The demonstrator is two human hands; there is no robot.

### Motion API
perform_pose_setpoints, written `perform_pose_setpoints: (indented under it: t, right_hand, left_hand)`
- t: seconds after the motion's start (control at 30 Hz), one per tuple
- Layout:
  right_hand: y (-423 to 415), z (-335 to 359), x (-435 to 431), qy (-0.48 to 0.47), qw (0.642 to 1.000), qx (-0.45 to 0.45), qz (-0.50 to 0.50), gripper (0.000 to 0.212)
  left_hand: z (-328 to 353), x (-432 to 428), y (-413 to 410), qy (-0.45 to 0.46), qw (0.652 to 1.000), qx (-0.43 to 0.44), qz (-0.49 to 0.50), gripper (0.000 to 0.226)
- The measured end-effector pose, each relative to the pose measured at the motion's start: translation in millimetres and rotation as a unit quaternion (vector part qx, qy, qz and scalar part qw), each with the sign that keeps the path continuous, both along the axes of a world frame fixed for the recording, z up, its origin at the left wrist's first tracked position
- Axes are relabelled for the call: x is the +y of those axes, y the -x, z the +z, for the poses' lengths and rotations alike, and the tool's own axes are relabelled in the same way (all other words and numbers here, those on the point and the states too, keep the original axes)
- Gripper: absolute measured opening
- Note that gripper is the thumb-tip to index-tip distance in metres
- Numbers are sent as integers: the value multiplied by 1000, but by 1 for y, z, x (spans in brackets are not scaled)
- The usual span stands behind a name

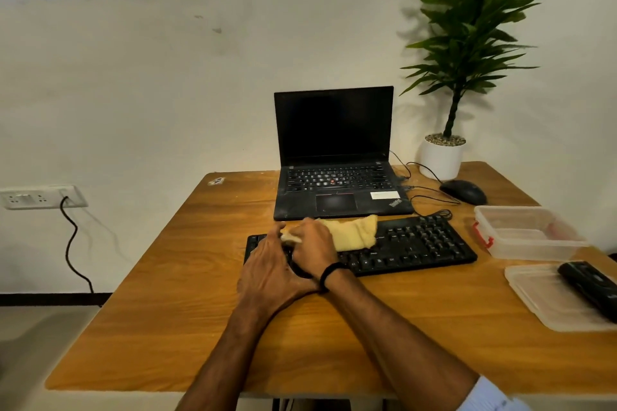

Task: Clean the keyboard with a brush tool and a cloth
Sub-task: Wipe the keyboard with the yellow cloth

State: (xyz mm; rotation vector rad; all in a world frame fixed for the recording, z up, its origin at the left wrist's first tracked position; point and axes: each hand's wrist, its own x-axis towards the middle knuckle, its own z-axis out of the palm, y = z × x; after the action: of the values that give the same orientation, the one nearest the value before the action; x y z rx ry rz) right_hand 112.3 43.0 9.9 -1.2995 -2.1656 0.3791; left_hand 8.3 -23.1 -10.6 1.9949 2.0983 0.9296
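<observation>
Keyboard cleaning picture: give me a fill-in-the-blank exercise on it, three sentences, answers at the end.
1. The cloth lying on the keyboard is ____ in colour.
2. The right hand grips the cloth and wears a black band on its ____.
3. The open laptop stands ____ the keyboard, farther from the person.
Missing words: yellow; wrist; behind.

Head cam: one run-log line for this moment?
phase: wiping | right hand: grips yellow cloth on keyboard | left hand: rests on keyboard's left end | laptop: open, screen dark
</observation>
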Motion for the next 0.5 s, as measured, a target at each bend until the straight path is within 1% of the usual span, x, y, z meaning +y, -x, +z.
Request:
perform_pose_setpoints:
  t: [0.07, 0.1, 0.13, 0.17, 0.23, 0.3, 0.33, 0.4, 0.47, 0.5]
  right_hand:
    - [2, -6, -13, 15, 998, -13, 59, 19]
    - [-4, -9, -16, 24, 996, -21, 79, 19]
    - [-13, -9, -17, 30, 995, -23, 89, 21]
    - [-22, -8, -12, 37, 996, -23, 81, 23]
    - [-35, -3, 6, 33, 999, -17, 7, 25]
    - [-35, 1, 17, 8, 998, 2, -66, 24]
    - [-30, 2, 15, -1, 998, 14, -68, 24]
    - [-21, -3, 1, 12, 1000, -3, -2, 25]
    - [-31, -8, -12, 29, 997, -25, 73, 27]
    - [-40, -6, -11, 36, 996, -30, 78, 29]
  left_hand:
    - [-2, 1, 2, -10, 1000, 3, -10, 127]
    - [-2, 1, 3, -12, 1000, 7, -13, 124]
    - [-2, 1, 3, -9, 1000, 6, -14, 125]
    - [-1, 1, 2, -4, 1000, 2, -12, 131]
    - [1, 2, -1, 3, 1000, 2, 0, 144]
    - [1, 1, -2, 5, 1000, 10, 8, 148]
    - [1, 0, -2, 5, 1000, 5, 8, 148]
    - [1, 0, 0, 2, 1000, -10, 0, 147]
    - [1, 1, 1, -3, 1000, -10, -12, 145]
    - [1, 2, 1, -4, 1000, -8, -13, 146]
